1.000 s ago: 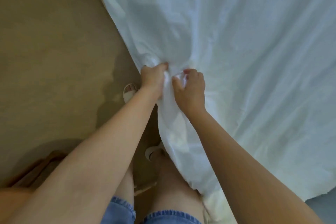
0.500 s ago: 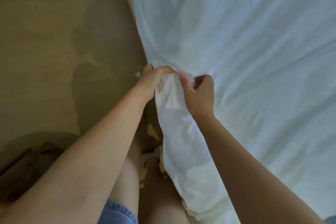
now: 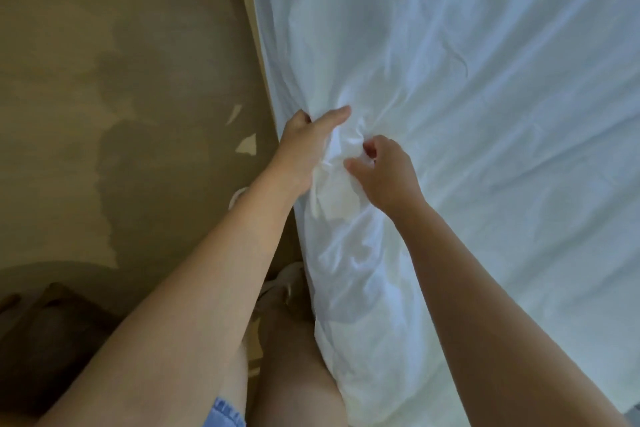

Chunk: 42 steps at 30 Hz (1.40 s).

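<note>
Gathering at the bed's side: the left hand [image 3: 304,146] grips the bunched sheet [image 3: 450,114], fingers hooked over its border, thumb flat on top. The right hand [image 3: 384,170] sits curled just at 3 o'clock of that bunch; whether it truly pinches, I cannot tell. The border runs 12 to 6, and the left hand is nearer.

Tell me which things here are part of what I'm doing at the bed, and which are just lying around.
In use:
white sheet, bunched at the bed's side
left hand, gripping the bunch
right hand, pinching it

Lying about:
pale slipper on the floor
brown object, lower left, too dark to identify
wooden bed edge
</note>
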Available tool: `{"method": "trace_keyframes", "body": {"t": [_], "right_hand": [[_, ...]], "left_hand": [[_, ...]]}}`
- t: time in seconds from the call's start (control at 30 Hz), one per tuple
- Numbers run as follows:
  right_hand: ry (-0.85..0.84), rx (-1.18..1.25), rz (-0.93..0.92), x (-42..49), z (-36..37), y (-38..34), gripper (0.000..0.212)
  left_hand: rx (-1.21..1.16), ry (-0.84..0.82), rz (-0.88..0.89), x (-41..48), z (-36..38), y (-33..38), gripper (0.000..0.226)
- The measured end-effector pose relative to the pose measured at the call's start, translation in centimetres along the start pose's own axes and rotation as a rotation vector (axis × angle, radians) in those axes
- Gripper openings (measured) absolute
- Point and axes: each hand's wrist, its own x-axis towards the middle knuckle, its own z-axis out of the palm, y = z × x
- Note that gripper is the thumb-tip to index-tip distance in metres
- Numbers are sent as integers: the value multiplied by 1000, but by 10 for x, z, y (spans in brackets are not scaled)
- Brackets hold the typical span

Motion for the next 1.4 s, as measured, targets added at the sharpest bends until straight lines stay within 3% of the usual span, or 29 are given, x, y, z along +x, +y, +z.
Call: {"method": "trace_keyframes", "body": {"t": [0.03,0.13,0.2,0.27,0.43,0.57,0.67,0.77,0.87,0.93,1.03,1.07,1.17,1.27,1.4], "right_hand": [[15,-31,-7,-1,-2,3,14],[121,35,-8,-6,-5,12,36],[201,131,-20,-13,-9,19,44],[230,73,-87,-25,-13,27,47],[159,-46,-206,-37,-29,33,51],[250,-37,-280,-40,-53,40,53],[376,-70,-150,-42,-60,61,50],[296,-117,52,-37,-48,76,42],[180,-178,102,-28,-44,71,33],[129,-143,101,-21,-53,64,29],[159,-26,-61,-23,-60,45,37],[167,-24,-147,-27,-55,36,40],[-20,-288,-271,-39,-17,13,37],[-140,-268,-102,-23,7,22,28],[-77,-126,-34,-4,10,44,29]], "left_hand": [[-46,-35,-28,-2,-3,2,41],[-169,-121,-64,0,-9,3,15],[-211,-90,-83,2,-9,7,16],[-49,-19,-66,4,-3,7,23],[416,35,5,1,17,2,16],[470,46,-63,-2,24,-7,49],[570,78,-69,0,33,-22,72],[657,135,-49,3,47,-31,69],[661,170,-40,2,57,-28,29],[562,166,66,-13,62,-19,8],[392,180,344,-54,29,-12,10],[356,244,358,-67,7,-16,13],[334,534,120,-65,-43,-41,10],[448,584,-101,-23,-38,-50,28],[399,541,-29,16,-21,-22,50]]}}
